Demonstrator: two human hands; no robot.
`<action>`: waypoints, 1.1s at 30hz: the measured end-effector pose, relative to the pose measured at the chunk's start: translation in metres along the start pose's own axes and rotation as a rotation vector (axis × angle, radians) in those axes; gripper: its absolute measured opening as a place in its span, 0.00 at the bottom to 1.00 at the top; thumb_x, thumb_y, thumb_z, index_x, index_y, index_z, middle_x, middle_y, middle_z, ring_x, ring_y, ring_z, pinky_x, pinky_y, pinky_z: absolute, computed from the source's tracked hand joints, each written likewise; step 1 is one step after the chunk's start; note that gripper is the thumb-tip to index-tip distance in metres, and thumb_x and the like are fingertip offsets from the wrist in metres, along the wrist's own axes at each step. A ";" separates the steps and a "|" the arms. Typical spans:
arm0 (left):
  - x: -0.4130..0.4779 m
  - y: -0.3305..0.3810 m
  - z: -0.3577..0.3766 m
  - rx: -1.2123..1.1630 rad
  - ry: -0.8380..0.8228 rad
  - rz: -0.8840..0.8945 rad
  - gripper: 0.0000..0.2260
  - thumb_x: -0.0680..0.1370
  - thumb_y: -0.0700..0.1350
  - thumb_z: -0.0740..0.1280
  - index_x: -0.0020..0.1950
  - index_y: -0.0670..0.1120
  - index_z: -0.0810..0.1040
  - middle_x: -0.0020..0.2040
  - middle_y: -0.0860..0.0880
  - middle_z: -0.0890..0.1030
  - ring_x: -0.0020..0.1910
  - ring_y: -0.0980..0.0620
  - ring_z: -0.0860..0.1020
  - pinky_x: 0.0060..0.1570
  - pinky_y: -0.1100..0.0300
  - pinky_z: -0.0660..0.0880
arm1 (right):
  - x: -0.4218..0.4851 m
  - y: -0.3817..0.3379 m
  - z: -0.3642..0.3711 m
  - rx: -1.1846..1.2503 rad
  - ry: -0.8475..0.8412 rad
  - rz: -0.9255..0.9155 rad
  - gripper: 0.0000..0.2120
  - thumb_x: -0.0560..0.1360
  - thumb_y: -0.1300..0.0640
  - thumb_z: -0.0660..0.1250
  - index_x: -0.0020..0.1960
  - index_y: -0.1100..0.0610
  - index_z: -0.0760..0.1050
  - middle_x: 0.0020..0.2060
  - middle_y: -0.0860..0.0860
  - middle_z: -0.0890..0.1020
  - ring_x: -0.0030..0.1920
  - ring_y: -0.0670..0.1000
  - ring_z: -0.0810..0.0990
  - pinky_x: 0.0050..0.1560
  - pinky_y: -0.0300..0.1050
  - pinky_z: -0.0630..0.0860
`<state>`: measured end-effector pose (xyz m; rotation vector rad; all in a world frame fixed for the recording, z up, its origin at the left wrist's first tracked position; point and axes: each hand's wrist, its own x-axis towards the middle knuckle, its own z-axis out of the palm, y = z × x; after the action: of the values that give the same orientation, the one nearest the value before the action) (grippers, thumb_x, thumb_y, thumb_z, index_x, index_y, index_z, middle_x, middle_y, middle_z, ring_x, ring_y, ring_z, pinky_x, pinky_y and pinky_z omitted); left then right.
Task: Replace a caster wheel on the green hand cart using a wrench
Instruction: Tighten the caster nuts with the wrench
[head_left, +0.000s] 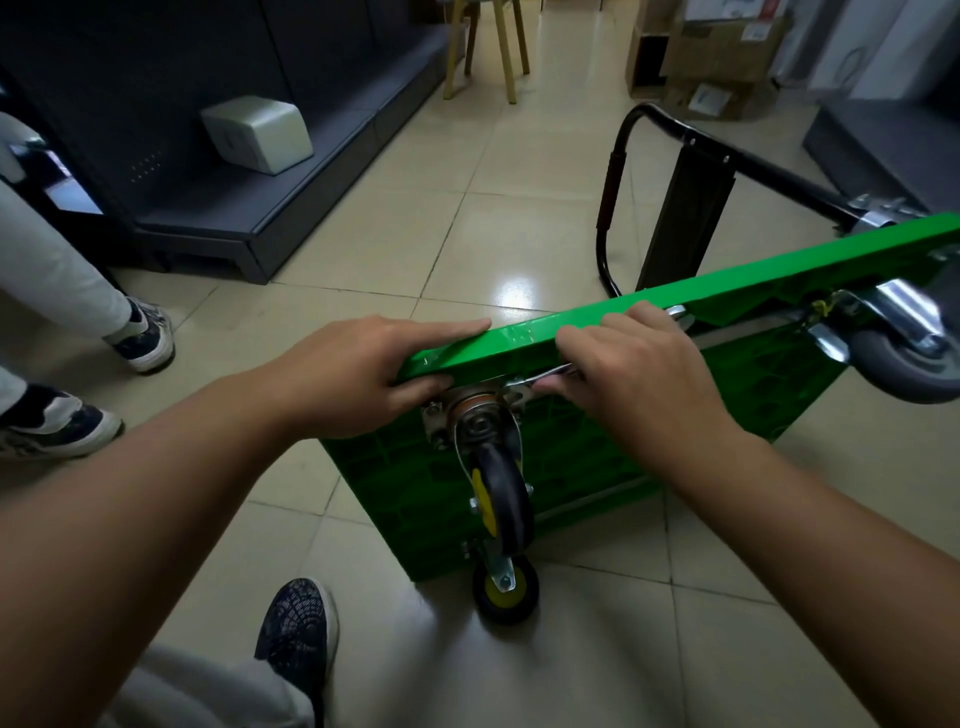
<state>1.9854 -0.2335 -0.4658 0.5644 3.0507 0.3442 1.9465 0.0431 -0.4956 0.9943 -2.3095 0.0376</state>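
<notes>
The green hand cart stands on its side on the tiled floor, underside toward me. A black caster with a yellow hub hangs from its metal mounting plate near the cart's top edge. My left hand lies over that edge with fingers straight and the thumb under the rim by the plate. My right hand grips a silver wrench whose head sits at the plate's upper right corner. A second yellow-hub caster touches the floor below.
A grey caster sits at the cart's right end, and the black folding handle lies on the floor behind. Another person's legs and shoes stand at left. Dark shelving runs along the left. My own shoe is at bottom.
</notes>
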 end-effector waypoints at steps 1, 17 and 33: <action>-0.002 -0.001 0.000 -0.016 0.007 -0.003 0.29 0.82 0.57 0.63 0.78 0.75 0.53 0.66 0.52 0.81 0.56 0.50 0.78 0.50 0.52 0.76 | 0.000 0.002 0.000 -0.011 0.004 0.009 0.18 0.72 0.44 0.76 0.39 0.58 0.74 0.29 0.54 0.78 0.31 0.57 0.76 0.40 0.50 0.71; -0.004 -0.005 0.009 -0.167 0.145 0.047 0.27 0.81 0.47 0.70 0.78 0.62 0.68 0.62 0.52 0.83 0.51 0.57 0.79 0.47 0.75 0.69 | -0.043 -0.034 0.057 0.857 -0.005 0.832 0.17 0.71 0.35 0.69 0.41 0.48 0.73 0.37 0.49 0.81 0.43 0.54 0.80 0.40 0.56 0.80; -0.005 -0.006 0.008 -0.221 0.147 0.082 0.25 0.80 0.49 0.68 0.78 0.60 0.69 0.59 0.51 0.84 0.52 0.51 0.81 0.52 0.50 0.79 | -0.039 -0.036 0.066 1.146 -0.037 0.948 0.14 0.71 0.43 0.73 0.39 0.52 0.75 0.34 0.48 0.82 0.38 0.45 0.82 0.39 0.40 0.77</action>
<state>1.9883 -0.2391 -0.4755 0.6799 3.0726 0.7471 1.9561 0.0255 -0.5782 0.1895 -2.5071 1.8509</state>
